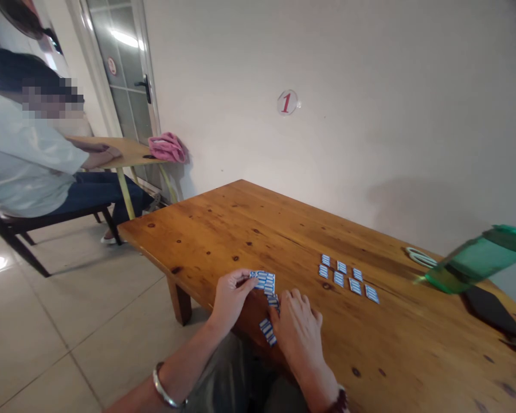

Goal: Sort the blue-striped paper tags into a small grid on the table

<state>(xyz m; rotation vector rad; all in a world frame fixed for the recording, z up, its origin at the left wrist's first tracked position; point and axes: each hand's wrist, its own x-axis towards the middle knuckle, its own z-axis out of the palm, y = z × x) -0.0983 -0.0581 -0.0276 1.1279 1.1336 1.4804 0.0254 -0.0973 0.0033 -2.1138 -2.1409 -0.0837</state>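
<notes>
My left hand point(234, 295) pinches a small overlapping bunch of blue-and-white cards point(264, 280) at the table's near edge. Close beside it, palm down, is my right hand point(298, 321), its fingers bent and its thumb and forefinger closed at the edge of another small card point(273, 300). That card is partly covered by the hand. Below the right thumb, several more cards point(267, 331) overlap in a short row. Farther right, several similar small cards point(338, 279) lie spaced out in two rows on the wooden table point(223, 229).
At the table's right stand a green translucent bottle point(477, 258), tilted in view, a pale coiled cord point(420, 257) and a dark flat object point(492, 310). On the left, a seated person point(30, 143) leans on another table point(129, 150) bearing a pink cloth item point(167, 147).
</notes>
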